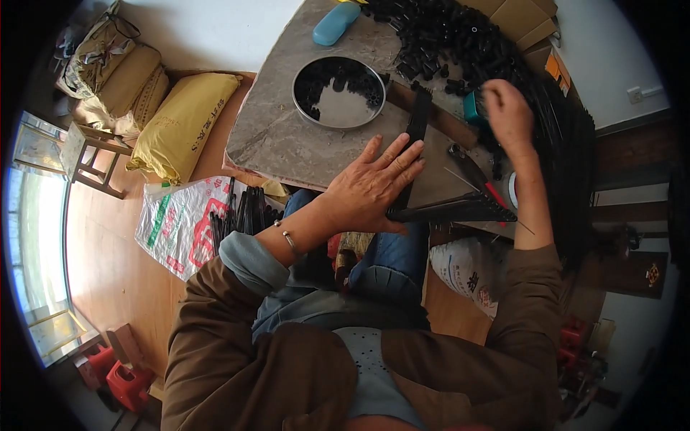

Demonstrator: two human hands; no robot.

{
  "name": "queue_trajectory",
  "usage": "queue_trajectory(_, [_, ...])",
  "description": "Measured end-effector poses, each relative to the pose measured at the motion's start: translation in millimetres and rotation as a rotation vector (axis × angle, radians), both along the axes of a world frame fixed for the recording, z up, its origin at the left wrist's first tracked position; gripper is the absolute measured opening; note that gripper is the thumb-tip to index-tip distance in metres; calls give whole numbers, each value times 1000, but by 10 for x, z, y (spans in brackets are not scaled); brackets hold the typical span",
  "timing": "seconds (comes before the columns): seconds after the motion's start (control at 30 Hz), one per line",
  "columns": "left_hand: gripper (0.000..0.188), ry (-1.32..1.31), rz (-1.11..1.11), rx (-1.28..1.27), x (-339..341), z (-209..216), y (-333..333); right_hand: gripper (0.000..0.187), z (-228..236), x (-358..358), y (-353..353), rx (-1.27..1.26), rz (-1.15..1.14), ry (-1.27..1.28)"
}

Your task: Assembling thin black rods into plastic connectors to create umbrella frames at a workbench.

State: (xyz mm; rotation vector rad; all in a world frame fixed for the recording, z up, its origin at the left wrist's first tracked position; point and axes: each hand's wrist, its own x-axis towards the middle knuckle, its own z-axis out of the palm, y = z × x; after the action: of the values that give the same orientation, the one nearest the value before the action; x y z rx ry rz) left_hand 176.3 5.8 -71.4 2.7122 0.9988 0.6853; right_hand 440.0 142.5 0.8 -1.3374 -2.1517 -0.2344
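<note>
My left hand (377, 179) lies with fingers stretched out against a long, flat black strip (419, 115) near the table's front edge. Under its thumb side, dark slats (449, 210) spread out to the right like a fan. My right hand (509, 118) is raised at the right with its fingers curled together, beside a small teal container (472, 109); whatever it may hold is too small or hidden to see. Between the hands lies a dark tool with a red part (493, 192), thin wires next to it. A round metal pan (339, 126) holds small black pieces.
Small black parts (449, 32) are heaped at the back of the table (266, 108), with long black rods (557, 144) along its right side. A blue case (336, 25) lies at the back. More black rods (248, 215) stand by my left leg; a yellow sack (190, 122) is beyond.
</note>
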Motion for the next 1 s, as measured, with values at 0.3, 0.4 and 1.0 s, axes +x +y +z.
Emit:
queue_trajectory(0.3, [101, 8, -5, -51, 25, 20, 12, 11, -449, -363, 5, -383, 117, 211])
queue_trajectory(0.4, [101, 14, 4, -45, 15, 4, 7, 12, -454, -344, -20, -427, 96, 267])
queue_trajectory(1.0, [103, 9, 6, -41, 24, 4, 16, 11, -463, -374, -47, -393, 34, 250])
